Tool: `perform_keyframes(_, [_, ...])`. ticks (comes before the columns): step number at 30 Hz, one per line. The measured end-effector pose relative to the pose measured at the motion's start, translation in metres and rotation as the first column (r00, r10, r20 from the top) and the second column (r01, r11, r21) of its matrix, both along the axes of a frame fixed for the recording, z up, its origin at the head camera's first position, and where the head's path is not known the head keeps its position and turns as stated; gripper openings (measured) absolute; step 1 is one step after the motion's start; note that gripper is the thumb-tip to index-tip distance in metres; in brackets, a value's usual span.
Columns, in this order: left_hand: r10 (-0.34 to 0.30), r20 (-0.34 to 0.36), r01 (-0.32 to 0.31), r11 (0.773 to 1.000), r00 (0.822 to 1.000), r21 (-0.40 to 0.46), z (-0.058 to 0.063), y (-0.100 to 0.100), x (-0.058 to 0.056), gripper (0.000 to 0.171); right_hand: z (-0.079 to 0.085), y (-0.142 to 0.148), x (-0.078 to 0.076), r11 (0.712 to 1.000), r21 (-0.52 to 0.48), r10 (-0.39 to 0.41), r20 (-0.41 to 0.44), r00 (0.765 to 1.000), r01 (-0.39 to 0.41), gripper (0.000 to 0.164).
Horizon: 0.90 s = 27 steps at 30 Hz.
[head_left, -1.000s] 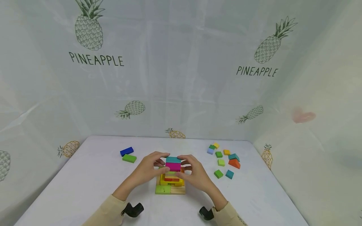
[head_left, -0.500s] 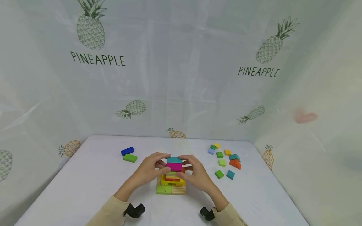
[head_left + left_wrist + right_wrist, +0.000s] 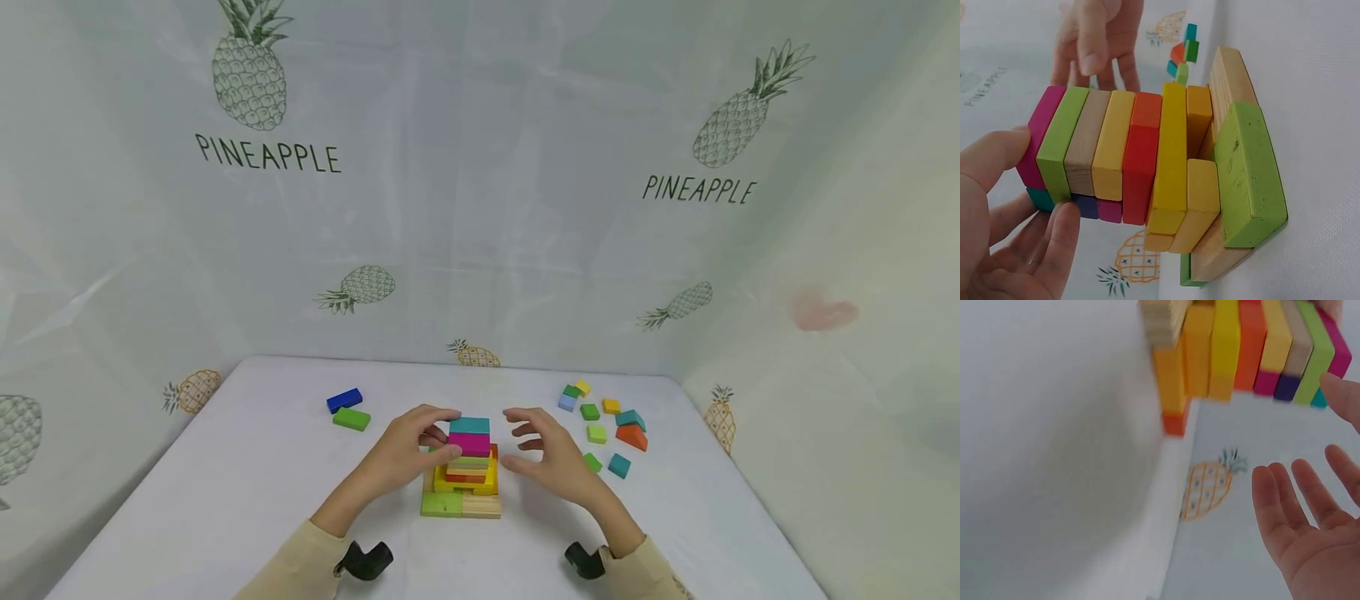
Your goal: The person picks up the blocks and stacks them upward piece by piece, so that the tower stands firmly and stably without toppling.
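- I am seeing a stepped, many-coloured tower of wooden blocks (image 3: 468, 462) standing on a white-covered table (image 3: 247, 517) between the two hands.
- The left hand (image 3: 416, 443) is pinching the tower near its top from the left; its thumb is pressing the magenta rectangular block (image 3: 1041, 137), and its fingers are bearing on the tower's side by the teal block (image 3: 469, 425).
- The right hand (image 3: 551, 458) is hovering to the right of the tower, just beside it but apart; its thumb and loosely bent fingers are standing well parted, holding nothing.
- From the left wrist, I am seeing layers running down below the magenta: lime-green, plain wood, pale yellow, red, bright yellow.
- A flat lime-green block (image 3: 442, 505) and a flat plain-wood block (image 3: 482, 507) are lying side by side at the tower's near foot.
- Beyond the tower to the left, a dark-blue rectangular block (image 3: 344, 401) and a bright-green rectangular block (image 3: 351, 418) are lying close together.
- To the tower's right, past the right hand, small coloured blocks are lying scattered, among them an orange-red triangular block (image 3: 632, 437).
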<state>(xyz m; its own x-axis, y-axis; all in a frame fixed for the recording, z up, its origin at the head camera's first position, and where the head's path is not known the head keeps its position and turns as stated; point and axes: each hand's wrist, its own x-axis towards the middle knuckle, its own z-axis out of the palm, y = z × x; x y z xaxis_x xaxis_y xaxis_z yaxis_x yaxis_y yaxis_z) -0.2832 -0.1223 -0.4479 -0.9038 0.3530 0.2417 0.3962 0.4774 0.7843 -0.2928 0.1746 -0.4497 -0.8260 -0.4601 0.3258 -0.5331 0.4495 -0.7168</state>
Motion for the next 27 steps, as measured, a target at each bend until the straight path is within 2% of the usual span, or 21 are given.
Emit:
perform_keyframes(6, [0.010, 0.008, -0.010, 1.000, 1.000, -0.015, -0.001, 0.000, 0.001, 0.054, -0.002, 0.050, 0.001, 0.980, 0.172, -0.083, -0.075, 0.994, 0.095, 0.058])
perform_keyframes(14, [0.006, -0.005, -0.006, 1.000, 1.000, -0.018, 0.002, 0.001, 0.001, 0.053, -0.009, 0.103, 0.004, 0.935, 0.309, -0.132, -0.152, 0.979, 0.174, 0.050])
perform_keyframes(22, [0.001, -0.004, -0.001, 1.000, 1.000, -0.013, 0.004, 0.000, 0.003, 0.052, -0.014, 0.114, -0.002, 0.874, 0.428, -0.190, -0.137, 0.972, 0.231, 0.045])
perform_keyframes(27, [-0.004, -0.003, 0.004, 1.000, 1.000, -0.018, 0.004, -0.001, 0.002, 0.053, -0.021, 0.113, -0.007, 0.873, 0.438, -0.188, -0.109, 0.976, 0.217, 0.038])
